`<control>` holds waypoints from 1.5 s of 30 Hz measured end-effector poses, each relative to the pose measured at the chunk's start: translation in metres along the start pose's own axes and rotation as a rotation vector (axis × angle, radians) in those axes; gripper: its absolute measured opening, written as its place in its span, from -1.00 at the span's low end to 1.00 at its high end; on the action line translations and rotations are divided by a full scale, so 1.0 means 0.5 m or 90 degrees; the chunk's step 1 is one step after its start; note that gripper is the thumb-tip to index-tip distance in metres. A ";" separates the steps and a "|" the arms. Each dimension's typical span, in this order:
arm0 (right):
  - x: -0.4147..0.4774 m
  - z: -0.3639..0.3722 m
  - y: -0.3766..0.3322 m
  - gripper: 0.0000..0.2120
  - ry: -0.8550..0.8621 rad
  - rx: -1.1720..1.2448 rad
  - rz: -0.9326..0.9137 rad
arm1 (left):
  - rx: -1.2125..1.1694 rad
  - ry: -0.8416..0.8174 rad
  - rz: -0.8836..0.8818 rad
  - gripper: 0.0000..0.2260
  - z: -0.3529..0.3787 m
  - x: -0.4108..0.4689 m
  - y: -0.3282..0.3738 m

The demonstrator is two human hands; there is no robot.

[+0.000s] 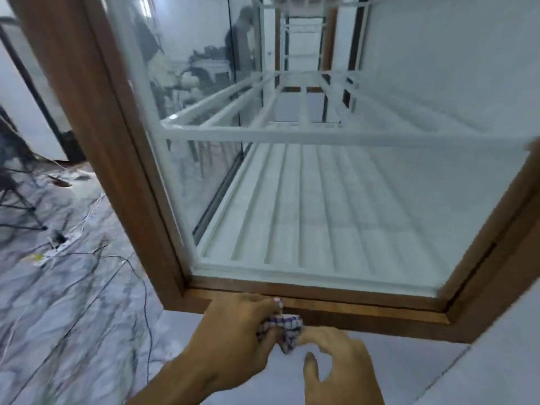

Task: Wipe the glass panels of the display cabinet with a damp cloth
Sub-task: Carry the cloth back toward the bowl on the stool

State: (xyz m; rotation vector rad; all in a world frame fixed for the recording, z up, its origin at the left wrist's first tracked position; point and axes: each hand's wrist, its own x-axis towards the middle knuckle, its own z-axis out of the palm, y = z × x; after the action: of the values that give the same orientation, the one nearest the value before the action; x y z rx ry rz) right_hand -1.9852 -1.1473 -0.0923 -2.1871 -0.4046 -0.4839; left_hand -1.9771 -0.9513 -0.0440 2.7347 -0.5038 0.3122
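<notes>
while l hand grips cloth btwn both hands, r hand grip unclear

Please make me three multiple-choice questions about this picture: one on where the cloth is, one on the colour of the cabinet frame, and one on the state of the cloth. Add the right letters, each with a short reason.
1. Where is the white-and-purple checked cloth?
A. on a shelf inside the cabinet
B. by the cabinet's bottom rail
C. on the floor

2. What colour is the wooden frame around the glass panel?
A. black
B. brown
C. green

3. How is the cloth?
A. spread flat on the glass
B. hanging from a shelf
C. bunched into a wad

Answers:
1 B: it sits just in front of that rail, below the glass.
2 B: the wood is brown on every visible side.
3 C: the left hand grips it crumpled, and the right hand reaches it.
</notes>
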 end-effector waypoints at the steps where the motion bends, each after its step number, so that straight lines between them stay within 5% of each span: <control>1: 0.017 0.003 -0.031 -0.64 -0.081 -0.026 0.024 | 0.004 -0.053 -0.075 -0.78 -0.027 -0.020 -0.014; 6: 0.078 -0.011 -0.213 -0.84 -0.449 -0.073 0.133 | 0.053 -0.160 -0.289 -0.85 -0.142 -0.133 -0.071; 14: 0.090 0.057 -0.418 -0.69 -0.626 -0.120 0.020 | 0.031 -0.090 -0.466 -0.88 -0.306 -0.281 -0.097; 27: 0.169 0.326 -0.628 -0.66 -0.691 -0.173 -0.027 | 0.031 -0.089 -0.555 -0.91 -0.418 -0.386 -0.351; 45: 0.534 0.769 -0.694 -0.60 -0.670 -0.176 0.024 | -0.010 -0.117 -0.519 -0.90 -0.520 -0.159 -0.874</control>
State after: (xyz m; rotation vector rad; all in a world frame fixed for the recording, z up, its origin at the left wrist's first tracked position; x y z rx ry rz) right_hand -1.8282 -0.6030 0.0454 -2.5641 -0.8741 0.7350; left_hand -1.9232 -0.4473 0.0462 2.6931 0.5695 -0.1532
